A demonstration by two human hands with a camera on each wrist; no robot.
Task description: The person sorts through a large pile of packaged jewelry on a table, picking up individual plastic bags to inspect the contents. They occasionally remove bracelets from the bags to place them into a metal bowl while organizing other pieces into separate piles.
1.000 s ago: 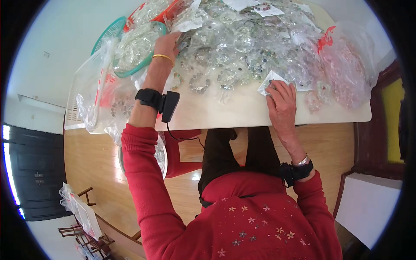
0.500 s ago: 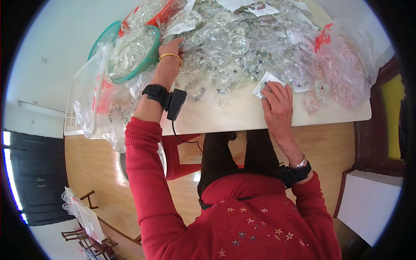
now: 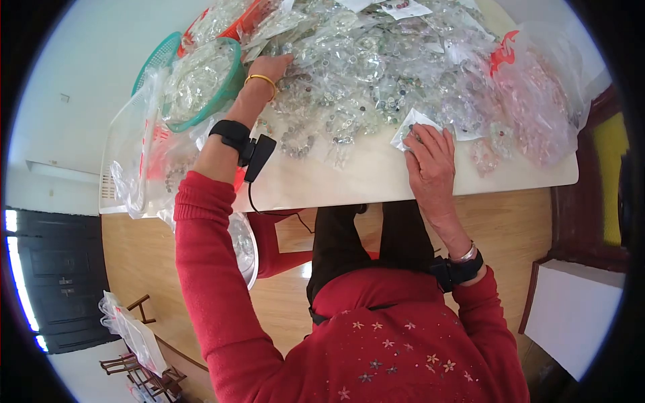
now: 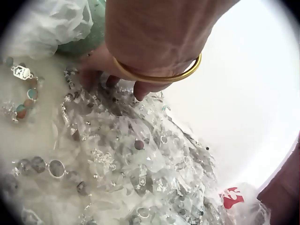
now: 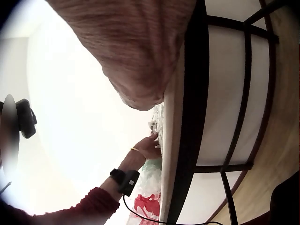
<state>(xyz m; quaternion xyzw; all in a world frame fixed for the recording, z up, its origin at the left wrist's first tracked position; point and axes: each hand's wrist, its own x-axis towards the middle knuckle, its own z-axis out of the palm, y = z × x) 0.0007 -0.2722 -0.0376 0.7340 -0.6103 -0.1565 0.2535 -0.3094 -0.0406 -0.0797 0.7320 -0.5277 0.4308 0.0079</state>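
Note:
My left hand (image 3: 269,70), with a gold bangle at the wrist, reaches into the left side of a heap of bagged bead bracelets (image 3: 349,67). Seen from the left wrist, the hand (image 4: 140,51) has its bent fingers among the clear packets (image 4: 126,145), their tips partly hidden. Near the front of the heap my right hand (image 3: 433,168) holds a small white packet (image 3: 402,136) with dark beads by its fingertips. The right wrist view shows only the back of that wrist large, while the left hand (image 5: 149,147) appears farther off.
A green basket (image 3: 235,80) full of packets stands left of the heap, beside a red basket (image 3: 248,20). Pink bracelets fill a clear bag (image 3: 537,107) at the right. Clear plastic bags (image 3: 138,168) lie on the left. The pale table edge (image 3: 336,200) runs in front.
My left hand has shifted slightly around the heap's left side, ending a little right of the green basket. The right hand and white packet have moved slightly left.

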